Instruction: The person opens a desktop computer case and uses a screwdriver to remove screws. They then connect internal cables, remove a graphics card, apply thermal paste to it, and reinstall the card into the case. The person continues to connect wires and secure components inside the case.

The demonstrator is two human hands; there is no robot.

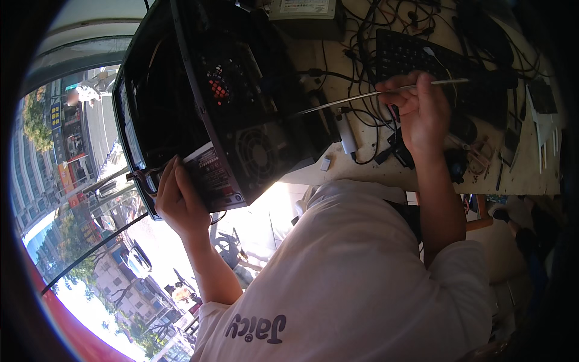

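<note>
A black computer case (pixel 202 102) lies at the upper left, its side open and its inside dark. At its near corner sits a power supply (pixel 208 172) with a printed label, a round fan grille (pixel 254 152) showing on the panel beside it. My left hand (pixel 181 199) is closed on the power supply's near edge, fingers bent over it. Between the fingers and thumb of my right hand (pixel 424 114) is the shaft of a long screwdriver (pixel 347 101). Its dark handle points right, and its tip reaches the case's rear side; whether it touches is too dark to tell.
On the table (pixel 362 172) behind and right lie a black keyboard (pixel 410 57), tangled cables (pixel 362 36) and a grey-green metal box (pixel 307 18). A white stick-shaped adapter (pixel 346 133) and a small white block (pixel 325 164) lie nearer. A window with a street view (pixel 78 181) is left.
</note>
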